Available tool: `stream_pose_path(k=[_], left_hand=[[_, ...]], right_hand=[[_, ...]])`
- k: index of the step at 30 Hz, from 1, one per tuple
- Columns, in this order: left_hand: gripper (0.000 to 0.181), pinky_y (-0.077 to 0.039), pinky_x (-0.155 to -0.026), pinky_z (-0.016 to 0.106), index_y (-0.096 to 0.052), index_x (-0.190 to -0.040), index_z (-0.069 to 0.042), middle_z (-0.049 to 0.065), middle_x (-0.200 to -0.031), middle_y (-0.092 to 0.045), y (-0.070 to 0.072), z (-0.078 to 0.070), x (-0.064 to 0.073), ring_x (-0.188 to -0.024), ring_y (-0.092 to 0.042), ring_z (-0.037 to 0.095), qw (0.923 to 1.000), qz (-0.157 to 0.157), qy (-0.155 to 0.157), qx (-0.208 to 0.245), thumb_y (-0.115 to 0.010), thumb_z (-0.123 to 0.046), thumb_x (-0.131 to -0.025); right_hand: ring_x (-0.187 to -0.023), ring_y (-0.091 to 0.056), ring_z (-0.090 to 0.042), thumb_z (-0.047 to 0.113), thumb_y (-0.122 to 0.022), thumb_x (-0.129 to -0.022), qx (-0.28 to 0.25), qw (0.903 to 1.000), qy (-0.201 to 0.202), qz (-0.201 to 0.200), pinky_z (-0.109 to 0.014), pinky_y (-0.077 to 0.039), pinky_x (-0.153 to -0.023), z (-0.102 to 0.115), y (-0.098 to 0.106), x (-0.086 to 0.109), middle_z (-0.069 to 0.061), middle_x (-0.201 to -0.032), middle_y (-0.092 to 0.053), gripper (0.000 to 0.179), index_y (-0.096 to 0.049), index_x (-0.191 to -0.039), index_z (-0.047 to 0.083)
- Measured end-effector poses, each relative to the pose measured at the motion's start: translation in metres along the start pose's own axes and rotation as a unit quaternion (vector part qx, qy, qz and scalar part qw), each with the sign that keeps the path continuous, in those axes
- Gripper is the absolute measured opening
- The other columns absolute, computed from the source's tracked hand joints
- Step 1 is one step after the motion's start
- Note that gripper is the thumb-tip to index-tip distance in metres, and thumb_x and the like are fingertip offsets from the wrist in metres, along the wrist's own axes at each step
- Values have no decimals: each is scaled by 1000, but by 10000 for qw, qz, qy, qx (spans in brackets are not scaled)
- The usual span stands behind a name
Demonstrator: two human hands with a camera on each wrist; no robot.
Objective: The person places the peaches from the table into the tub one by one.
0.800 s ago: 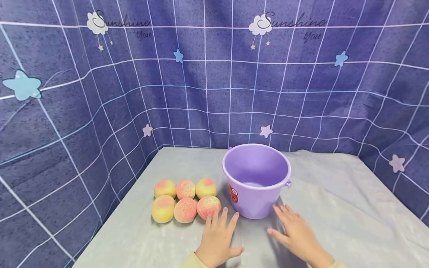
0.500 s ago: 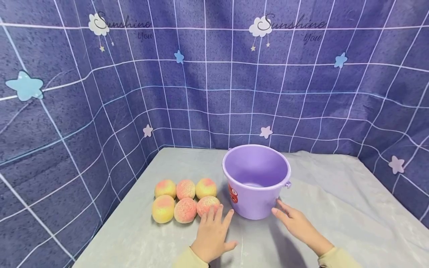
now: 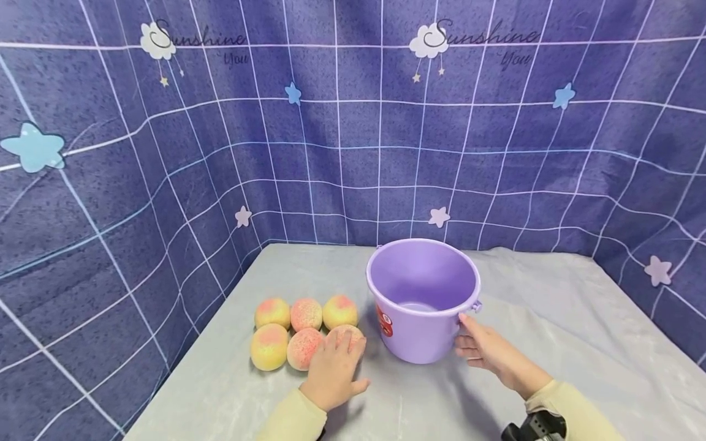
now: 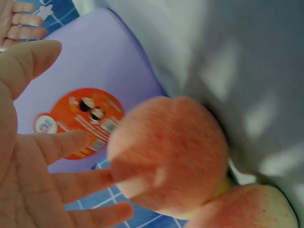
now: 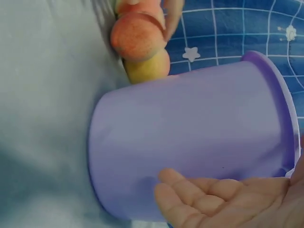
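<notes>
Several peaches stand in two rows left of a purple bucket (image 3: pixel 421 337). My left hand (image 3: pixel 333 375), fingers spread, reaches over the near right peach (image 3: pixel 353 335). In the left wrist view that peach (image 4: pixel 168 154) lies just beyond the fingertips, the thumb well apart from it; whether they touch is unclear. At the bucket's right side is my right hand (image 3: pixel 491 352), thumb near the rim below the handle knob. The right wrist view has the right hand (image 5: pixel 223 202) palm up with loosely bent fingers beside the bucket wall (image 5: pixel 190 128); contact cannot be told.
The near left peach (image 3: pixel 269 347) and near middle peach (image 3: pixel 303 349) sit close by, with the back row (image 3: pixel 306 314) behind. A grey cloth (image 3: pixel 529 294) covers the table. Blue patterned curtains (image 3: pixel 358 122) rise at the back and sides.
My left hand has moved left and forward over the near right peach. The right hand has risen along the bucket's right side and turned thumb-up. Bucket and peaches stay in place.
</notes>
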State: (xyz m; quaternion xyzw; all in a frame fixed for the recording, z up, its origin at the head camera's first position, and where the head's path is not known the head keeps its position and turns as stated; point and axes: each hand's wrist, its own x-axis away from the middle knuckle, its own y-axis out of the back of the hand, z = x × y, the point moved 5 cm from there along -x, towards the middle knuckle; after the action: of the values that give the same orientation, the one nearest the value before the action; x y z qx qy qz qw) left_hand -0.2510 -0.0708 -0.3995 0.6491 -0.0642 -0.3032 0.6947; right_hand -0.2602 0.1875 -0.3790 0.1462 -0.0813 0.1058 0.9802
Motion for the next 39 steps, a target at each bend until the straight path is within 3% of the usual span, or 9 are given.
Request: stream_pose_path(k=[7,11,19,23,29,39], left_hand=[[63,-47,-89,53,-58,-124,-4,22,-127,-55,-8,17,-11,-112,-53,41,9951,252,-9,956,-75,-42,-77],[60,-48,-87,51,-60,-123,-4,22,-124,-56,-10,24,-16,-109,-56,40,9947,203,-10,1008,-74,-39,-76],[62,-48,-85,52,-58,-127,-6,22,-125,-56,-18,32,-24,-107,-57,39,9928,385,56,1136,-73,-38,-76],[65,-49,-82,50,-57,-127,-7,20,-123,-56,-22,34,-28,-104,-58,38,9927,507,19,1092,-77,-35,-72],[57,-53,-69,41,-64,-115,-9,11,-105,-61,-18,33,-36,-88,-61,30,9971,2,-231,723,-80,-25,-63],[59,-53,-70,40,-64,-113,-5,11,-104,-62,-18,35,-34,-91,-61,29,9931,46,-125,1165,-77,-28,-61]], right_hand=[[-128,-33,-52,51,-16,-101,-621,9969,-297,370,-57,-34,-102,0,1,-13,-46,-139,-21,86,-8,-137,-26],[-131,-29,-52,50,-14,-101,-1042,9931,-303,449,-52,-37,-102,-3,-1,-18,-47,-140,-15,85,-2,-137,-26],[-134,-16,-55,56,-16,-99,-1455,9872,-342,556,-57,-30,-104,-4,-2,-24,-49,-141,-8,89,9,-142,-17],[-135,-15,-54,53,-21,-99,-1384,9874,-368,669,-56,-29,-105,-3,-1,-28,-48,-142,-6,87,7,-141,-19],[-132,-11,-56,45,-23,-99,-1079,9900,-193,888,-59,-16,-109,0,8,-27,-50,-138,0,86,8,-136,-26],[-131,-29,-52,41,-31,-100,-863,9914,-91,977,-55,-29,-106,2,23,-26,-47,-139,-18,77,-8,-138,-23]])
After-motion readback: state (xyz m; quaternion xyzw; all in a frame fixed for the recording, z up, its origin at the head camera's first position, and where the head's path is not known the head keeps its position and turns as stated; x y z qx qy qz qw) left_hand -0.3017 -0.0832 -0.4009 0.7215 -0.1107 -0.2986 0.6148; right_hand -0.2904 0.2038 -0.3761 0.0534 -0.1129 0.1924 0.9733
